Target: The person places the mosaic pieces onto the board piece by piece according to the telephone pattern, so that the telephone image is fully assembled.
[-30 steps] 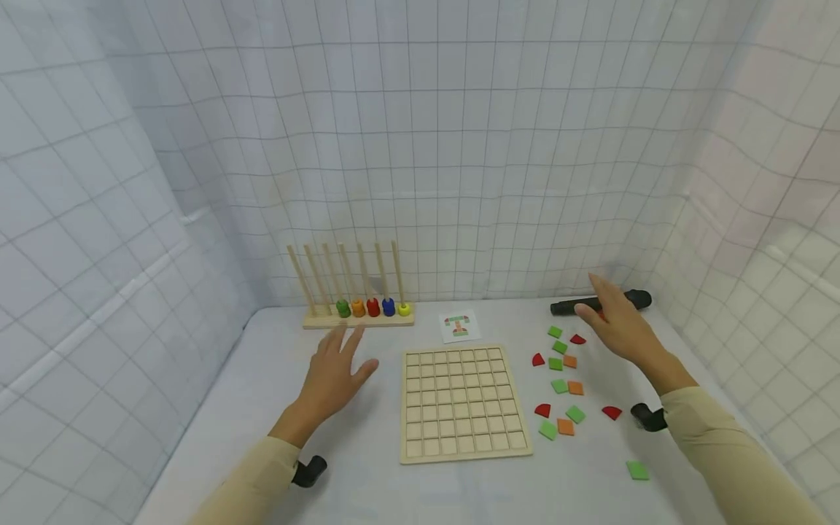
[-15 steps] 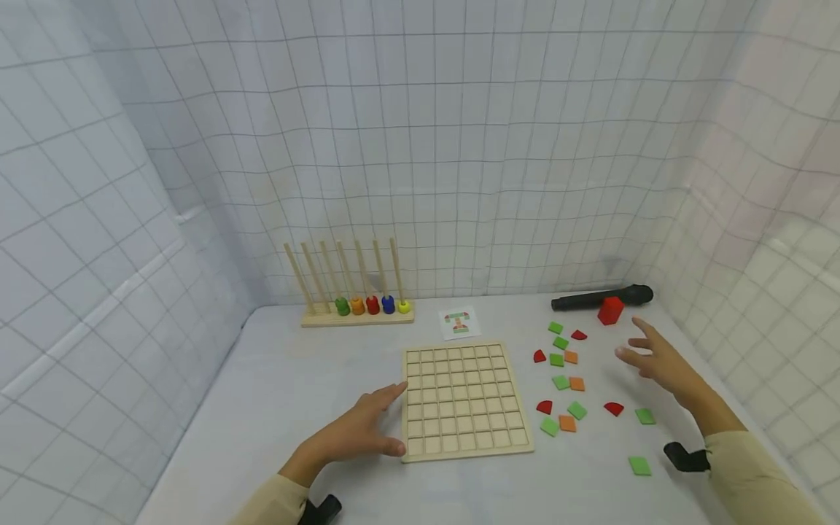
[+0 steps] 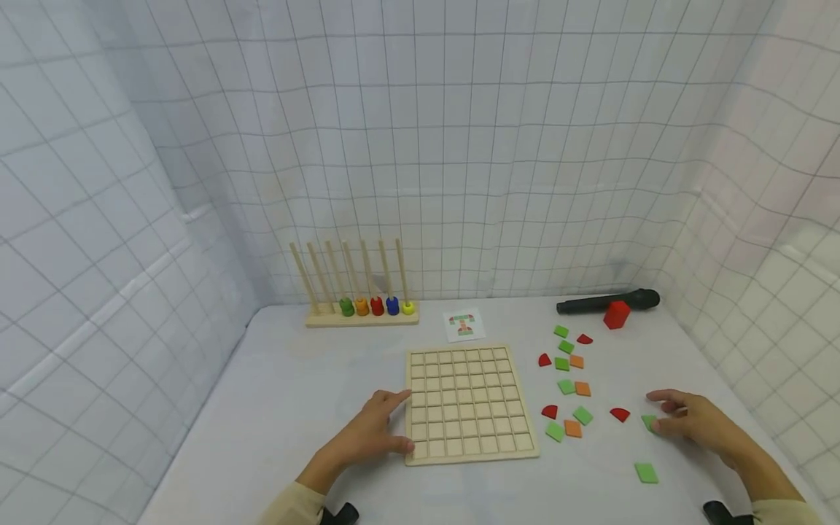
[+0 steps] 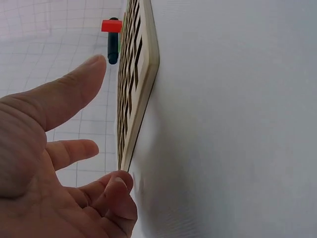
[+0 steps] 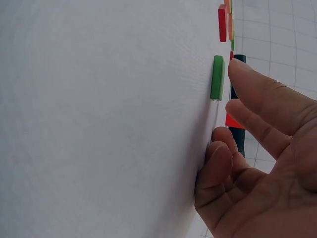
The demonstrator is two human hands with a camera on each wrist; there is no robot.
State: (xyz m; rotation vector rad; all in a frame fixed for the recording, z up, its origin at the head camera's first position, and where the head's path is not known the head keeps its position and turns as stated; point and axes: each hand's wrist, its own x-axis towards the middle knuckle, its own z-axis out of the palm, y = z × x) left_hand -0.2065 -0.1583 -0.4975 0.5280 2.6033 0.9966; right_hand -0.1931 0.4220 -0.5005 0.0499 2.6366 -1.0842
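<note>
A pale wooden grid board lies flat at the middle of the table. My left hand is at its left edge, thumb and index finger spread; in the left wrist view, a fingertip meets or nearly meets the board's edge. Over on the right, my right hand rests low on the table, fingers loosely bent. Its thumb partly covers a green tile in the head view. In the right wrist view, that green tile stands beside the thumb tip, not visibly pinched. Another green tile lies nearer the front.
Several green, orange and red quarter-round tiles lie right of the board. Behind are a pattern card, a peg rack with colored beads, a black microphone and a red block. Gridded curtains surround the table.
My left hand has come forward and right to the board's left edge. My right hand has drawn back from the red block by the microphone, down to the green tile.
</note>
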